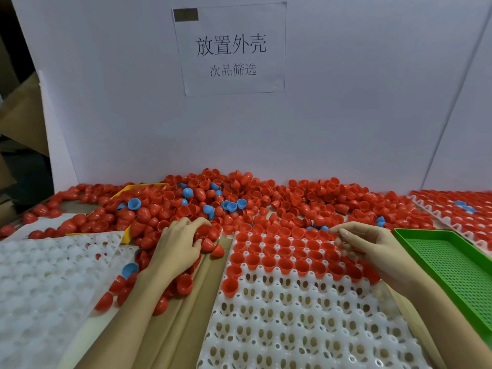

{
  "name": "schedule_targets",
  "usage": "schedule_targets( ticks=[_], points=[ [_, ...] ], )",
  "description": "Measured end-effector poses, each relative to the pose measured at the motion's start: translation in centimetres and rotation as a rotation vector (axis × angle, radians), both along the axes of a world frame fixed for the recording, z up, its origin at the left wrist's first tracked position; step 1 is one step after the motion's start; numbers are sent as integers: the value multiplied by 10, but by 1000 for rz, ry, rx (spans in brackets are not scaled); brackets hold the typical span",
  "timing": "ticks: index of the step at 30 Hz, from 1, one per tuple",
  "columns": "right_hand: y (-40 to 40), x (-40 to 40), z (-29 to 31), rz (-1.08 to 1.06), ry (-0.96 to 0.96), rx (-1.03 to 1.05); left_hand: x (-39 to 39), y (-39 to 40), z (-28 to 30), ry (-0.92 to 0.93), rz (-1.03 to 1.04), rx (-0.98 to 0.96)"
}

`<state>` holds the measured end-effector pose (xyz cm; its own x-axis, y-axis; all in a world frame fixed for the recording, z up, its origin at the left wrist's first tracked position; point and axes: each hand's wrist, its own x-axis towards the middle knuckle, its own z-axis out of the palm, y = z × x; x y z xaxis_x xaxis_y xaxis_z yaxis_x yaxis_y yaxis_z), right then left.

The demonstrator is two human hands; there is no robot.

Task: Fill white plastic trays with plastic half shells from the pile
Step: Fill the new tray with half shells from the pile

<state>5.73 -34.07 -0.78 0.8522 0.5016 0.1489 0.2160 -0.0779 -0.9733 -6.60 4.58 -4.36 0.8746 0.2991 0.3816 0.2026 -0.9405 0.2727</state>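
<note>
Left hand (179, 249) grasps red shells in the pile (239, 198); right hand (370, 243) pinches a red shell (355, 251) above the centre white tray (306, 315)

Left hand (181, 243) palm down, fingers curled; right hand (372, 243) raised, fingers pinched together.

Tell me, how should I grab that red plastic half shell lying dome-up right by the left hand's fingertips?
Probably from above. The red plastic half shell lies mouth-down on the brown cardboard strip, so its rim is hidden. Pinch the round dome across its sides with thumb and finger, coming from the near side, where the left hand already is.
</note>
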Motion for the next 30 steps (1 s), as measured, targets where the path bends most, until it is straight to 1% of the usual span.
schedule_targets(
  ticks=[4, 8, 9, 10, 12, 16, 18, 26, 30],
  points=[
    [-1, 0, 0, 1, -13, -14, -2, -5, 4, -93, -6, 21],
    [0, 0, 0, 5, -15, -14, -3, -11, 8, -70, 114, 249],
    [0, 0, 0, 7, -18, -15, -4, -13, 9, -65, 132, 255],
    [0, 0, 0, 8, -23, -17, -4, -14, 11, -67, 137, 225],
    [0, -1, 0, 9, -29, -24, -3, -16, 12, -97, 110, 104],
    [1, -1, 0, 15, -25, -21, -1, -17, 15, -268, -27, -197],
    [1, -2, 1, 17, -23, -15, -1, -18, 17, -331, -72, -281],
    [2, -2, 3, 17, -20, -14, -3, -28, 26, -518, -133, -377],
    [1, -2, 3, 22, -24, -29, -2, -33, 28, -548, -120, -285]
  ],
)
